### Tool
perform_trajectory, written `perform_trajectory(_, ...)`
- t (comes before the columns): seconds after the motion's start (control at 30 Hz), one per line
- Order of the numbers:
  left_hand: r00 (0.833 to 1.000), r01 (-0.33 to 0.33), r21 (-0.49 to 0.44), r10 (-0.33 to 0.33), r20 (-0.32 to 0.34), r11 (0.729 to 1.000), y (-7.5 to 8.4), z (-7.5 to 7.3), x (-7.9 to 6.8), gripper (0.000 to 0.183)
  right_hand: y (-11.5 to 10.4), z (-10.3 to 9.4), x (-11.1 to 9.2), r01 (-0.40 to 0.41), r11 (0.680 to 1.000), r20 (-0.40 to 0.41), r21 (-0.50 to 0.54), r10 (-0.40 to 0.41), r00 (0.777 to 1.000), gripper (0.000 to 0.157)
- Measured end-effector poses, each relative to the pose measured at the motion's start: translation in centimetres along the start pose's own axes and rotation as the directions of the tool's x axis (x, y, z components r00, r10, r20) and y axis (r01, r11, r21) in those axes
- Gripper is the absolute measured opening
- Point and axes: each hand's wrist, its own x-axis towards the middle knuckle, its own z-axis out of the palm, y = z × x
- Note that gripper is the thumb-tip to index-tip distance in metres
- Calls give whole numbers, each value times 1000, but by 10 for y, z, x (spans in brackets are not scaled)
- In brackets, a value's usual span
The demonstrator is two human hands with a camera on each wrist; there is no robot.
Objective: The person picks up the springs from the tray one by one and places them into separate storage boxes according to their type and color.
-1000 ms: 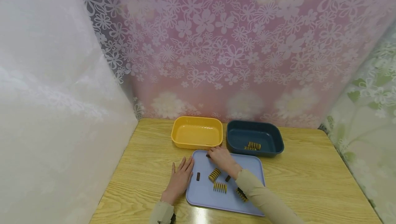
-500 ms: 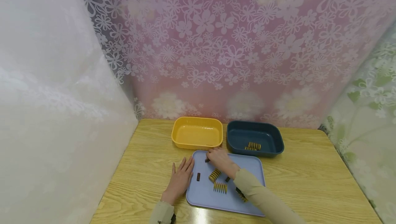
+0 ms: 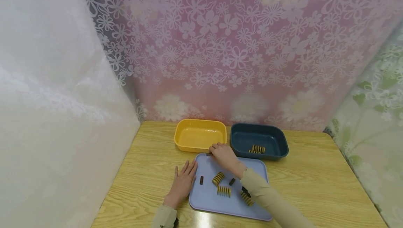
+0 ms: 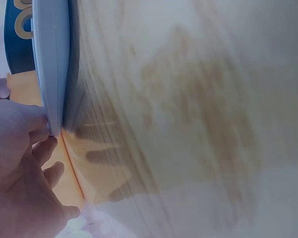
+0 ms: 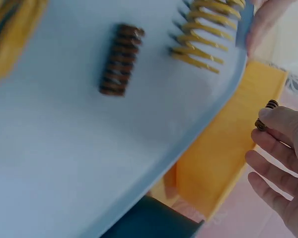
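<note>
In the right wrist view my right hand (image 5: 283, 153) pinches a small dark brown coil spring (image 5: 266, 115) between thumb and fingertips, near the yellow container (image 5: 213, 153). The head view has this right hand (image 3: 224, 156) over the far edge of the light blue tray (image 3: 214, 203). My left hand (image 3: 183, 182) lies at the tray's left edge with its fingers straight, fingertips touching the rim. On the tray are two more dark springs, one at left (image 3: 201, 180) and one at right (image 3: 232, 181), and larger yellow springs (image 3: 224, 190), one partly beside my right sleeve.
Behind the tray stand the yellow container (image 3: 200, 139) and, to its right, a dark blue container (image 3: 259, 139) holding two yellow springs (image 3: 259, 149). Wooden tabletop (image 3: 315, 179) surrounds them. Patterned curtains (image 3: 220, 63) hang at the back and sides.
My right hand has lifted the dark spring and shifted toward the back, nearer the yellow container. The left hand has stayed in place.
</note>
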Motion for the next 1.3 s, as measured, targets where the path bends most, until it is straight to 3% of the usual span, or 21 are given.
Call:
perform_trajectory(0.3,1000,1,4,-1,2,1000,-1,-1,-1,49,14,-8,17,-20,996,-101,82,28,995,12)
perform_trajectory(0.63,1000,1,11,-1,13,1000,-2,-3,0,50,30,6,41,-118,987,40,110,114,993,13)
perform_trajectory(0.93,1000,-4,27,4,12,1000,-3,4,0,50,35,16,52,-149,975,150,165,125,981,7)
perform_trajectory(1.3,1000,0,22,-1,12,1000,-4,2,1,50,42,28,55,-202,955,200,217,158,967,6)
